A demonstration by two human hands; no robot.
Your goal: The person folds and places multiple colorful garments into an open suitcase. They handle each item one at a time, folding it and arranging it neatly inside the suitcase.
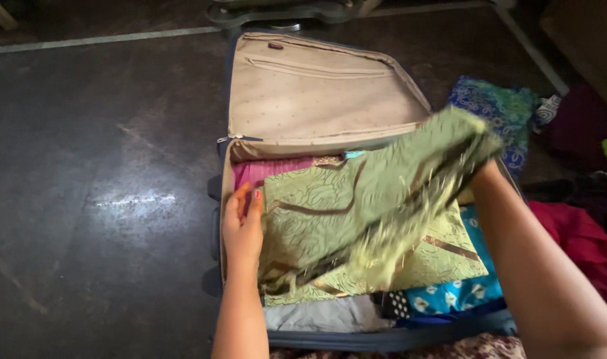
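An open suitcase (247,154) lies on the dark floor, its beige lined lid (316,93) propped up at the back. Inside it lies a folded green patterned cloth (310,213) over pink, blue and grey clothes. My left hand (242,223) rests flat against the left edge of that cloth, fingers together. My right hand is hidden behind a second green cloth (423,173), which it holds up, blurred, above the suitcase's right side; only the forearm (536,266) shows.
A blue and green patterned cloth (499,110), red fabric (583,239) and other garments are piled on the floor right of the suitcase. Dark polished floor (104,186) stretches to the left. A metal furniture base (283,12) stands behind the lid.
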